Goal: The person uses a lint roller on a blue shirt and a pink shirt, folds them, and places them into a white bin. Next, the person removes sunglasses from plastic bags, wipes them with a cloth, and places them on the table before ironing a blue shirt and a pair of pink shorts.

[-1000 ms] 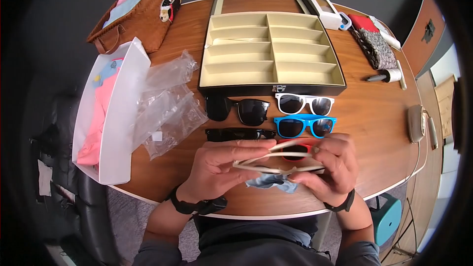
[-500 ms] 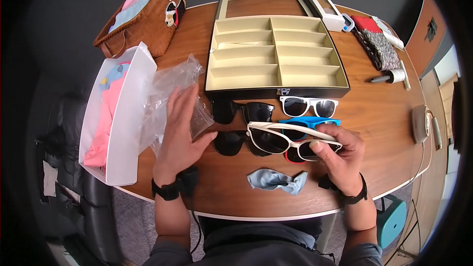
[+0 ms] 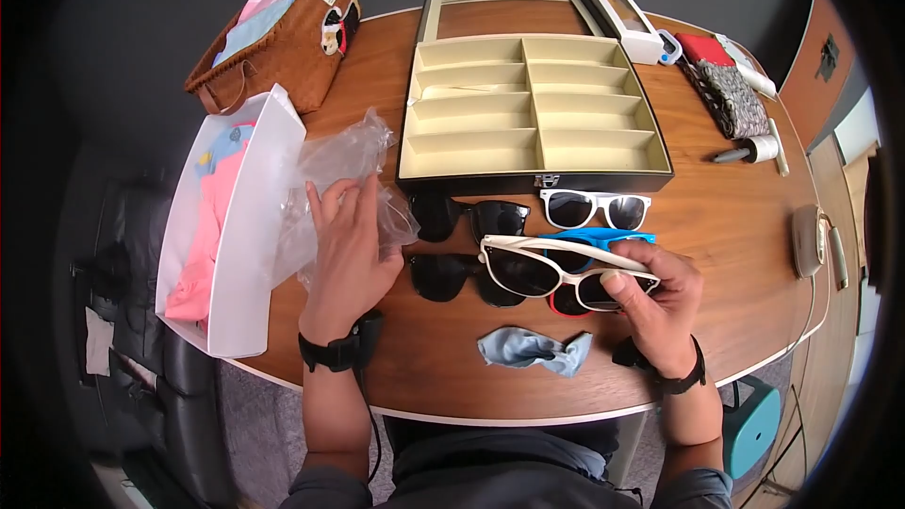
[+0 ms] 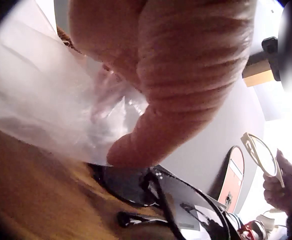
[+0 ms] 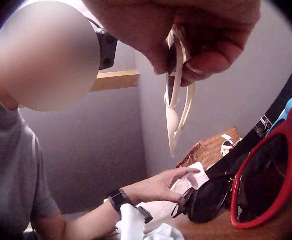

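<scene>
Above the front of the worktop, near its edge, cream-framed sunglasses are pinched at one end between the thumb and fingers of my right hand, a hold that seems to leave most of the front uncovered. They overlap the blue sunglasses and red sunglasses beneath. Left of them, my left hand has bent fingers at a clear plastic bag; I cannot tell whether it grips. Beyond the sunglasses, the divided case lies open, presumably so its compartments can be reached. Nearest me is a crumpled pale-blue cloth.
</scene>
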Motion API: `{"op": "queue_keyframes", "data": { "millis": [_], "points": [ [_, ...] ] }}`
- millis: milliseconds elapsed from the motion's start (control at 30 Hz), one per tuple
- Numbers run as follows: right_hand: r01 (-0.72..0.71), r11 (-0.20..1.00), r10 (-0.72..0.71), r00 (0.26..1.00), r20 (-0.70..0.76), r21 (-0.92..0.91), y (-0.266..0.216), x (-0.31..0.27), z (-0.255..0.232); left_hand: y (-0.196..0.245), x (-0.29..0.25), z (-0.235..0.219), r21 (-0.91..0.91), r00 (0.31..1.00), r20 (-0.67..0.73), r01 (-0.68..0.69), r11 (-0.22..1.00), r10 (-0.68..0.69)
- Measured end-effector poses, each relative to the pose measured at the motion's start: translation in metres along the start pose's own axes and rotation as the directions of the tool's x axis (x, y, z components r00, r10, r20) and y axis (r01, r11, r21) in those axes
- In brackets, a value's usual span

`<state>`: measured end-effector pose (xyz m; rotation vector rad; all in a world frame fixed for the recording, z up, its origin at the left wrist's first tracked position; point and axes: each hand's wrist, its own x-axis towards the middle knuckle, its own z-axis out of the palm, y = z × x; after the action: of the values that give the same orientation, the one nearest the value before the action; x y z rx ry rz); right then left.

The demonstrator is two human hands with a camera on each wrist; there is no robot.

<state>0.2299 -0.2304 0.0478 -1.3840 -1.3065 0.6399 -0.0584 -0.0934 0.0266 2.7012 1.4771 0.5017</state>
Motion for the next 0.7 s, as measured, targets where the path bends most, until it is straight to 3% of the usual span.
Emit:
{"op": "queue_keyframes", "data": {
  "millis": [167,333,433,500,667,700],
  "points": [
    [-0.001,0.999,0.002,1.000,-0.028,0.036,0.001,0.000,-0.001,0.017,-0.004,-0.012,-0.099,0.958,-0.242,-0.180,0.979,0.152],
    [0.044,0.989,-0.053,0.997,0.061,0.139,0.004,0.000,0.004,0.046,-0.007,-0.008,-0.179,0.919,-0.273,-0.338,0.924,0.283],
    [-0.034,0.989,0.022,0.996,0.083,0.144,0.000,-0.001,0.006,0.062,-0.010,-0.008,-0.151,0.874,-0.205,-0.474,0.868,0.441],
    [-0.038,0.999,0.036,0.992,0.124,0.017,0.000,0.000,0.005,0.069,-0.011,-0.002,-0.168,0.866,-0.191,-0.492,0.854,0.462],
    [0.062,0.997,-0.068,0.987,0.144,0.047,0.005,-0.001,0.010,0.081,-0.011,0.005,-0.202,0.838,-0.186,-0.543,0.815,0.513],
    [-0.052,0.998,0.040,0.966,0.257,0.038,-0.006,0.000,0.007,0.083,-0.010,0.008,-0.176,0.825,-0.199,-0.561,0.809,0.529]
  ]
}}
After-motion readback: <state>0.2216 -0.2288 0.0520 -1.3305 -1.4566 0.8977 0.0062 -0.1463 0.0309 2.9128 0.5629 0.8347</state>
